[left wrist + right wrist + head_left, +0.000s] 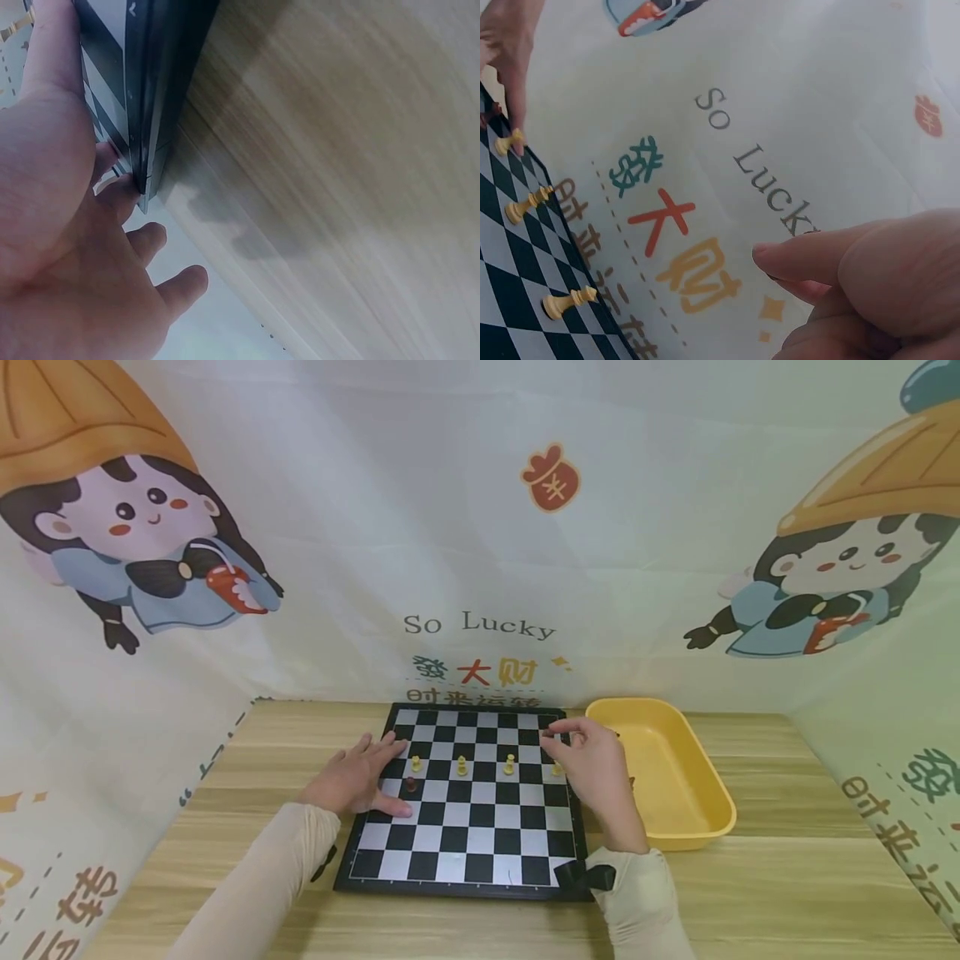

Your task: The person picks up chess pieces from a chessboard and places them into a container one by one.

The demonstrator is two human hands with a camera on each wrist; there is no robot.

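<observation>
A black-and-white chessboard point(442, 837) lies on the table. Spread over its left edge is my left hand point(352, 777), the thumb reaching onto the squares. Close to that thumb stands a dark red chess piece point(411, 784). Several pale yellow chess pieces, among them one in the middle point(462, 766) and another to its right point(509, 764), form a row across the board. My right hand point(596, 764) is over the board's right edge, thumb and forefinger pinching a small dark chess piece point(547, 733). In the right wrist view the fingers hide most of that piece.
A yellow plastic tray point(712, 785) stands right of the board, partly behind my right hand, with bits of dark pieces showing at its left side. The wooden table point(795, 868) meets a printed cloth backdrop point(637, 610) behind the board and at both sides.
</observation>
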